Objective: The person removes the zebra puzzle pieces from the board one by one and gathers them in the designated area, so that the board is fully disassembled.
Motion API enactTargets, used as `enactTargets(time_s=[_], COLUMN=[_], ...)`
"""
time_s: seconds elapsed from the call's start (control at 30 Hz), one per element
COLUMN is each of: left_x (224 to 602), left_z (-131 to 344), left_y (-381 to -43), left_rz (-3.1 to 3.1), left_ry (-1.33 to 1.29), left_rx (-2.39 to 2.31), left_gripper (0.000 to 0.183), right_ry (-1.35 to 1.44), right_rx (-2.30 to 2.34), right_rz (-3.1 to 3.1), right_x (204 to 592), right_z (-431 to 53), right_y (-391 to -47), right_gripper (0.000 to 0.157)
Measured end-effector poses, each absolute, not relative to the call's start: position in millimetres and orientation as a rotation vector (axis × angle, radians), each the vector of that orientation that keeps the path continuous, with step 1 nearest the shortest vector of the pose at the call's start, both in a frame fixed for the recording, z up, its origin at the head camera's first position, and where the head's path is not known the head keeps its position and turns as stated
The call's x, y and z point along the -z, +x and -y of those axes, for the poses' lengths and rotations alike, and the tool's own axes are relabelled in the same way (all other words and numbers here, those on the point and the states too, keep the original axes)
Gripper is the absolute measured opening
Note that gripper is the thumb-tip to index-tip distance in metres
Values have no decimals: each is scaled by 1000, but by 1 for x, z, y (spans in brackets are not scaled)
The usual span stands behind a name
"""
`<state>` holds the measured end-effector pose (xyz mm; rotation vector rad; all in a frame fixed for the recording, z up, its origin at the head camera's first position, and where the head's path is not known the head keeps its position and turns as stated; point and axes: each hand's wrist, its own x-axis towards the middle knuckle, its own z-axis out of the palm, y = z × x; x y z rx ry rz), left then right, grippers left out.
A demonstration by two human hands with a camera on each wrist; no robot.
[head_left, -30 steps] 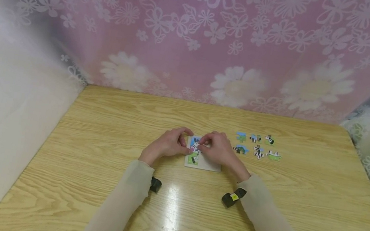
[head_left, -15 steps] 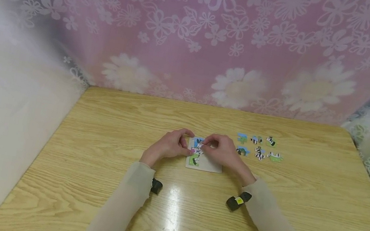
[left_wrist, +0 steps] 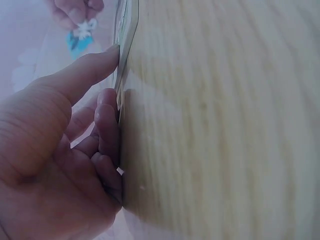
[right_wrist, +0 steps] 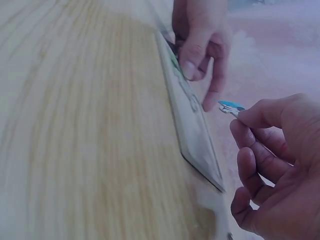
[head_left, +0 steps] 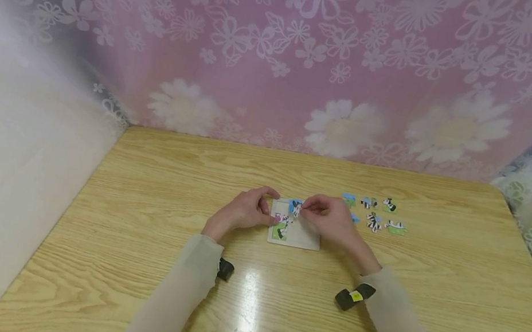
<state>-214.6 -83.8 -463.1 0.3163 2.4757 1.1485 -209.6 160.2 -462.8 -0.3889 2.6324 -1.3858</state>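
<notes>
A small pale puzzle board point(head_left: 305, 240) lies flat on the wooden table. In its lower left sits a green and white jigsaw piece point(head_left: 281, 229) with black and pink marks. My left hand point(head_left: 245, 208) holds the board's left side, thumb on the edge in the left wrist view and curled fingers beside it. Between thumb and forefinger my right hand point(head_left: 334, 221) pinches a blue, white and black jigsaw piece point(head_left: 295, 208). This piece is raised above the board in the right wrist view, apart from its surface.
Several loose jigsaw pieces point(head_left: 389, 205) lie in two rows right of the board, one partly hidden by my right hand. A pink flowered curtain point(head_left: 270, 74) hangs behind the table point(head_left: 165, 173). Black wrist cameras point(head_left: 355, 297) sit on both sleeves.
My right hand has lifted the blue and white piece off the board's upper left and moved slightly right with it, baring that corner. The left hand stays on the board.
</notes>
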Motion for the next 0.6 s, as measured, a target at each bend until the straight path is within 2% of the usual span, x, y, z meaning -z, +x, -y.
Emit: enactTargets(time_s=[0.3, 0.6], left_x=[469, 464], left_z=[88, 92], left_y=[-217, -214], left_rz=[-2476, -2415], left_ry=[400, 446], left_rx=[-1129, -1146], left_gripper=[59, 76], right_ry=[-394, -384], right_rx=[1357, 1297], right_rz=[-2701, -2736], right_x=[460, 459], right_z=[-194, -227], right_y=[-197, -184], right_gripper=[11, 9])
